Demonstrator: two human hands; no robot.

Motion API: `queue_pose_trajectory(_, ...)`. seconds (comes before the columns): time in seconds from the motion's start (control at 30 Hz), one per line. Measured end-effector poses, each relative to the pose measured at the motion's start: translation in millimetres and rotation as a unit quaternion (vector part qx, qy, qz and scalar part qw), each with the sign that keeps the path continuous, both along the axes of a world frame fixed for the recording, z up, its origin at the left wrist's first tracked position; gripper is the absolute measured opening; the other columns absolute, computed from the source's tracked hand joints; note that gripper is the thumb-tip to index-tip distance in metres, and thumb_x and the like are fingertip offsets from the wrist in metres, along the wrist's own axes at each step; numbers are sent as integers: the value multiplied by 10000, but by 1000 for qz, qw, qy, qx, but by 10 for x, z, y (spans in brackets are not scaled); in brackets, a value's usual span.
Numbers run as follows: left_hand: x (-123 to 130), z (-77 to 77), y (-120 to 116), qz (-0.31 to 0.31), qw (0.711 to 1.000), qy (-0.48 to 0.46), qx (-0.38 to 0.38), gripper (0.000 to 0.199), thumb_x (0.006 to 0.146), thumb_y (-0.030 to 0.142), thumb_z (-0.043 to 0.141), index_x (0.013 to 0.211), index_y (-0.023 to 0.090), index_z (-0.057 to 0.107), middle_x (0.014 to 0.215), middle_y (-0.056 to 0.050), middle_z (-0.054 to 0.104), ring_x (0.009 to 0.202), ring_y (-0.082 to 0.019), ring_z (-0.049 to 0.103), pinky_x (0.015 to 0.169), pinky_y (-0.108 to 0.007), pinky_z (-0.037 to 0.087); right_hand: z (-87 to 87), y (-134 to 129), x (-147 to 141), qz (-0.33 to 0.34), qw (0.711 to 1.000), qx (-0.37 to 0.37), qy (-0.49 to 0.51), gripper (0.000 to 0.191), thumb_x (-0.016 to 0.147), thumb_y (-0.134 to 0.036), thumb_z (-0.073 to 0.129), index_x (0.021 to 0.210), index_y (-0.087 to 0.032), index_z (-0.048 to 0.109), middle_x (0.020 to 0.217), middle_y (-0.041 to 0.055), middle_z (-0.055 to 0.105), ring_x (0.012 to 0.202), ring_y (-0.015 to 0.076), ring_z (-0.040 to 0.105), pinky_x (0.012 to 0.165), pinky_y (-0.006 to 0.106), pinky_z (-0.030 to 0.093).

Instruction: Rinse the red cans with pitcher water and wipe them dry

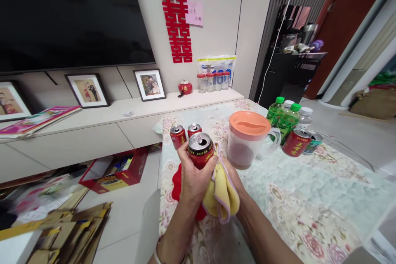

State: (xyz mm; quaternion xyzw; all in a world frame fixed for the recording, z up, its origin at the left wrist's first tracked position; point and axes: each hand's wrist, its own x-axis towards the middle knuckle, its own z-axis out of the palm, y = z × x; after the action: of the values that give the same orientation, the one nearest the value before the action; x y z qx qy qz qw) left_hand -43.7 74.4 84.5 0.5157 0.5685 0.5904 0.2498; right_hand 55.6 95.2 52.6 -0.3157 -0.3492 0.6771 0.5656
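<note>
My left hand is wrapped round a red drink can, held upright above the table with its top opening visible. Against the can's right side, my right hand presses a folded yellow cloth with a purple edge; its fingers are partly hidden behind the cloth. Just beyond my hands stand two more red cans, one at the left and one behind. A red cloth-like piece lies under my left hand. To the right is a clear pitcher with an orange lid.
Green-capped bottles and clear bottles stand at the table's right, beside a red can and a green can lying near it. A flowered tablecloth covers the table. A white cabinet with photo frames runs behind. Flattened cardboard lies on the floor left.
</note>
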Motion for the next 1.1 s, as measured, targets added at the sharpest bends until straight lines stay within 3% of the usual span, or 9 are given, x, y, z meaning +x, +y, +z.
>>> queue_pose_trajectory(0.13, 1, -50, 0, 41, 999, -13, 26, 692, 734, 382, 832, 1280, 264, 423, 1257, -93, 703, 1158, -296, 744, 1029, -453, 585, -98, 11, 42, -18, 999, -32, -36, 627, 768, -791, 752, 968, -197, 755, 739, 58, 776, 726, 273, 743, 687, 403, 615)
queue_pose_trajectory(0.27, 37, -88, -39, 61, 998, -31, 15, 746, 737, 393, 833, 1361, 261, 446, 1361, -132, 691, 1267, -328, 704, 1092, -486, 551, -161, -14, 75, -80, 992, -14, -94, 554, 833, -682, 757, 1071, -182, 748, 840, 48, 796, 765, 247, 718, 727, 372, 575)
queue_pose_trajectory(0.47, 27, -189, -155, 6, 999, -34, -9, 791, 806, 498, 838, 1451, 257, 449, 1436, -141, 673, 1332, -337, 666, 1128, -494, 522, -56, -68, 149, -157, 968, 91, -174, 499, 875, -553, 752, 1215, -188, 762, 1180, 90, 804, 1120, 306, 704, 1012, 426, 524)
queue_pose_trajectory(0.6, 40, -298, -265, -47, 997, -65, -11, 652, 953, 571, 679, 1487, 259, 473, 1461, -123, 676, 1373, -328, 645, 1136, -475, 514, -22, -109, 212, -206, 949, 138, -195, 567, 892, -546, 724, 1333, -191, 709, 1317, 125, 760, 1221, 335, 680, 1081, 480, 499)
queue_pose_trajectory(0.7, 32, -338, -315, -74, 993, -87, -15, 661, 997, 605, 617, 1537, 265, 444, 1510, -123, 653, 1406, -324, 625, 1148, -470, 510, -30, -161, 245, -229, 934, 178, -210, 614, 870, -511, 750, 1399, -208, 679, 1411, 129, 706, 1310, 341, 633, 1137, 483, 459)
queue_pose_trajectory(0.87, -16, -300, -332, -82, 993, -86, 8, 689, 983, 587, 672, 1543, 259, 441, 1521, -137, 627, 1403, -326, 620, 1167, -473, 499, -62, -189, 218, -201, 926, 224, -227, 427, 931, -520, 690, 1226, -220, 756, 1215, 93, 745, 1148, 297, 661, 1047, 429, 493)
queue_pose_trajectory(0.97, -31, -284, -347, -83, 993, -76, 37, 690, 968, 557, 716, 1535, 261, 456, 1553, -140, 591, 1430, -326, 591, 1192, -473, 479, -80, -148, 178, -180, 942, 191, -208, 432, 983, -595, 614, 1077, -203, 768, 1055, 78, 756, 1069, 284, 667, 982, 399, 509)
queue_pose_trajectory(1.1, -28, -312, -364, -78, 992, -71, 70, 716, 939, 559, 758, 1520, 254, 473, 1558, -153, 571, 1450, -344, 570, 1199, -483, 478, -88, -93, 126, -136, 969, 126, -165, 508, 973, -651, 623, 1123, -189, 770, 1030, 68, 784, 1076, 288, 679, 988, 390, 509)
